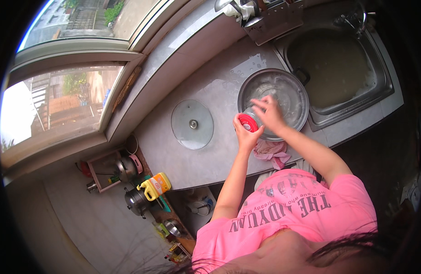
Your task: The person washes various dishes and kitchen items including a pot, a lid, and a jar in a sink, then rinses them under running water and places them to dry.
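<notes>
My left hand [248,132] grips a clear jar with a red lid [248,123], tilted so that the lid faces me. The jar's clear body reaches over the near left rim of a large metal pan [301,126]. My right hand [269,113] is over the pan, close beside the jar; its fingers are blurred and partly spread, and whether they touch the jar I cannot tell. Wet, cloudy water shows in the pan. A pink cloth [272,151] lies against the pan's near side, on the counter.
A round glass lid [192,124] with a metal knob lies on the grey counter [162,150]. Right of the pan is a steel sink [333,68] of cloudy water, with a faucet [361,24]. A metal utensil rack [273,22] stands behind. A yellow jug [154,186] stands at the left.
</notes>
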{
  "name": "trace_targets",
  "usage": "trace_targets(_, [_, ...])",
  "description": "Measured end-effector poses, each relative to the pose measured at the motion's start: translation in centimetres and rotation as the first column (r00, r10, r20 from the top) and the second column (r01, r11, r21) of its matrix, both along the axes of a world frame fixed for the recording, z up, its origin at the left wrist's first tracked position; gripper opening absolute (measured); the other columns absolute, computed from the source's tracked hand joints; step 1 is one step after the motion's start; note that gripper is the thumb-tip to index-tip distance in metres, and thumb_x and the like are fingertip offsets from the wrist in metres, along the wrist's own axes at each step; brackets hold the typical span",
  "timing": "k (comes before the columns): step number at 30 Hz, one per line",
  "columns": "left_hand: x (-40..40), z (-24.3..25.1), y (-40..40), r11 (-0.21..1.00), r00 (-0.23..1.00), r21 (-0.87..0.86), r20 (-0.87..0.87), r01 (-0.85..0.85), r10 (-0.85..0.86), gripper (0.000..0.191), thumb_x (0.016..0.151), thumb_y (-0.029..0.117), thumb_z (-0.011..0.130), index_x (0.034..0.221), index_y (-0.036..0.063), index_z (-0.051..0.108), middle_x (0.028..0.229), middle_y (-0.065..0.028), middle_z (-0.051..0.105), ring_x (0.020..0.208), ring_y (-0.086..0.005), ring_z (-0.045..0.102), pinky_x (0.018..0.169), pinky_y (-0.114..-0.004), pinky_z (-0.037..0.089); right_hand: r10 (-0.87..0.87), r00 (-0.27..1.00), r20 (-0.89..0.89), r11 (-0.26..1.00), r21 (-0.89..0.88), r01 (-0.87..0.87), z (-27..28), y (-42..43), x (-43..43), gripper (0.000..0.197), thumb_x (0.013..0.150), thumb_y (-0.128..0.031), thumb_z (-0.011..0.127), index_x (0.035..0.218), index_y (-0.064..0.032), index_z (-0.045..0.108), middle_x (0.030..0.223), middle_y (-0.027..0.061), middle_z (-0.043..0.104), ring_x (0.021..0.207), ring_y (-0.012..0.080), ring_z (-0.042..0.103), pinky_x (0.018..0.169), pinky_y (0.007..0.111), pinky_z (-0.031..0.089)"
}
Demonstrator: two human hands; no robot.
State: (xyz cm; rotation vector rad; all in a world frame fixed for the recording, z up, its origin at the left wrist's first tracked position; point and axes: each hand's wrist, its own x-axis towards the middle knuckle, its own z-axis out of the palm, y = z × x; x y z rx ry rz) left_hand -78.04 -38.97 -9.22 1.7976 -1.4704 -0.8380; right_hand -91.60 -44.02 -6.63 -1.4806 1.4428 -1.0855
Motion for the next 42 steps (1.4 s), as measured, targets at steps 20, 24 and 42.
trace_targets(20, [-0.8,1.5,0.0,0.968,0.97,0.16,-0.117,-0.195,0.215,0.086,0.058,0.026,0.083,0.122,-0.0019,0.033,0.115,-0.0175,0.042,0.107,-0.0285,0.044,0.093,-0.038,0.037,0.042,0.999,0.002,0.983,0.178,-0.041,-3.8,-0.2,-2.4,0.024,0.078,-0.015,0.063,0.102,-0.0151,0.068,0.093,0.0102,0.049,0.09,0.0258,0.052,0.079,0.035,0.044])
trace_targets(24, [-0.9,1.8,-0.1,0.994,0.995,0.047,0.025,-0.095,0.094,0.086,0.057,0.025,0.083,0.121,-0.0022,0.032,0.114,-0.0179,0.041,0.107,-0.0301,0.044,0.093,-0.038,0.037,0.153,0.988,0.007,0.983,0.102,-0.153,0.1,-0.6,-2.5,0.023,0.078,-0.014,0.063,0.101,-0.0138,0.068,0.092,0.0097,0.049,0.091,0.0252,0.052,0.081,0.034,0.044])
trace_targets(42, [-1.5,1.8,-0.7,0.985,0.986,0.108,-0.086,-0.136,0.145,0.083,0.054,0.019,0.078,0.12,-0.0016,0.033,0.114,-0.0194,0.041,0.108,-0.0316,0.042,0.093,-0.039,0.036,0.289,0.951,-0.111,0.918,-0.249,-0.308,1.8,-0.3,-1.9,0.027,0.071,-0.006,0.065,0.097,-0.0135,0.07,0.089,0.0084,0.048,0.089,0.0227,0.052,0.081,0.031,0.042])
